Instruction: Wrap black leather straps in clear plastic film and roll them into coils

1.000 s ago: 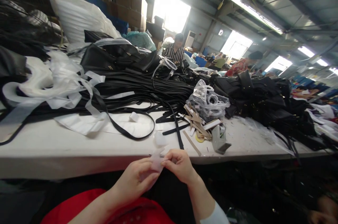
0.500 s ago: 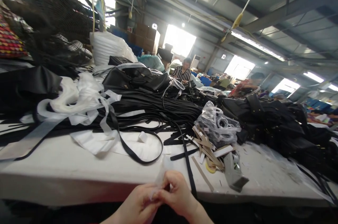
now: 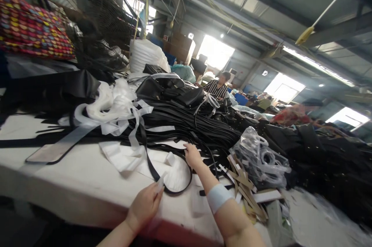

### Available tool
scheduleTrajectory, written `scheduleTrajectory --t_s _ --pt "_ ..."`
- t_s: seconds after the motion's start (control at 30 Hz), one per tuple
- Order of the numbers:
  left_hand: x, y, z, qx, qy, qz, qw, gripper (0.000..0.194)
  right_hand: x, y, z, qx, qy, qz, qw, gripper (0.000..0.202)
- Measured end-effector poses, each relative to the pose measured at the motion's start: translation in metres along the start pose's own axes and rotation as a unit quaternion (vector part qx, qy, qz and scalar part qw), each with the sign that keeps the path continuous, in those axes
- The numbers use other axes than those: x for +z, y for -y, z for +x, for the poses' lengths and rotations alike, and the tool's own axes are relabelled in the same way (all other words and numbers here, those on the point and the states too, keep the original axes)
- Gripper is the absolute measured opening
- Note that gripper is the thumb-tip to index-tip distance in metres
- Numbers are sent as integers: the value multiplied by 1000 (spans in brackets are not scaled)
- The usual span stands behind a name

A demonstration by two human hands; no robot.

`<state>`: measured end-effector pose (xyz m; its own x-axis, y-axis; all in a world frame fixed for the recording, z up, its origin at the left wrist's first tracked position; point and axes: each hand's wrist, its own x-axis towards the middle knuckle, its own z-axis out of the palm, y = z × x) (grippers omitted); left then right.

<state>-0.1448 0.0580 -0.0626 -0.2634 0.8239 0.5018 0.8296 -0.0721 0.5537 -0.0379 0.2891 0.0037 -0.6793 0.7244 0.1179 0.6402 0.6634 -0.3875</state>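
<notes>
Near the table's front edge my left hand (image 3: 147, 203) is closed, pinching a small translucent white strip (image 3: 161, 183) that sticks up from the fingertips. Stretched forward, my right hand (image 3: 193, 157) is at the edge of a pile of long black straps (image 3: 186, 117). Its fingers are drawn together by a white piece, and what they pinch, if anything, is too small to make out. A looped black strap (image 3: 190, 179) curves between the two hands. Inside that loop lie crumpled white sheets (image 3: 177, 169).
Left of the hands sits a tangle of white translucent tape (image 3: 112, 103). On the right are a clear plastic bag (image 3: 261, 158) with rings, cardboard strips (image 3: 245, 189), a grey tape dispenser (image 3: 276, 216) and heaped black bags (image 3: 325, 165). A person in stripes (image 3: 217, 87) sits across the table.
My hands were together at the table edge and are now apart. The right one has reached forward to the straps; the left keeps the translucent strip. The view has turned left.
</notes>
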Motion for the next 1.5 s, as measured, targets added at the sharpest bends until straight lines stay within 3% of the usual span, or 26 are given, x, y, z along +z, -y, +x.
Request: scheduleTrajectory --t_s 0.07,0.2,0.37,0.5,0.7,0.8,0.97,1.03,1.1,1.23,1.3,1.37,1.43,1.5 --pt "0 -3 -1 20 -1 13 1000 38 10 0 18 -10 13 -25 1000 39" --pt "-3 -8 0 36 7 27 999 39 19 6 32 -27 47 -62 997 21" --pt "-6 -9 -1 21 26 10 999 37 -12 4 22 -59 72 -67 993 15" --pt "-7 -9 0 13 18 -19 1000 35 -63 -5 -11 -75 68 -47 994 16" --pt "-15 -17 4 -5 4 -31 999 36 -128 -12 -88 -72 68 59 993 22" --pt "-31 -42 4 38 -7 -43 998 35 -144 -11 -124 -71 61 81 992 21" --pt "-69 -112 1 186 -4 -65 980 25 -153 -2 -171 -106 53 72 990 21" --pt "-80 -136 5 180 32 -84 980 23 -154 6 -187 -122 59 79 988 19" --pt "-86 -152 10 161 123 -121 972 26 -156 14 -200 -149 72 94 982 17" --pt "-87 -165 14 182 317 -198 910 31 -160 23 -215 -200 101 113 968 14" --pt "-85 -167 10 188 354 -207 893 29 -161 15 -216 -189 71 117 972 15" --pt "-85 -169 5 177 363 -202 892 30 -158 -2 -214 -139 -12 130 982 16" --pt "-85 -171 2 152 354 -190 903 32 -150 -21 -213 -47 -144 160 975 25" --pt "-87 -174 -1 138 332 -179 916 35 -134 -34 -217 74 -236 208 946 39"
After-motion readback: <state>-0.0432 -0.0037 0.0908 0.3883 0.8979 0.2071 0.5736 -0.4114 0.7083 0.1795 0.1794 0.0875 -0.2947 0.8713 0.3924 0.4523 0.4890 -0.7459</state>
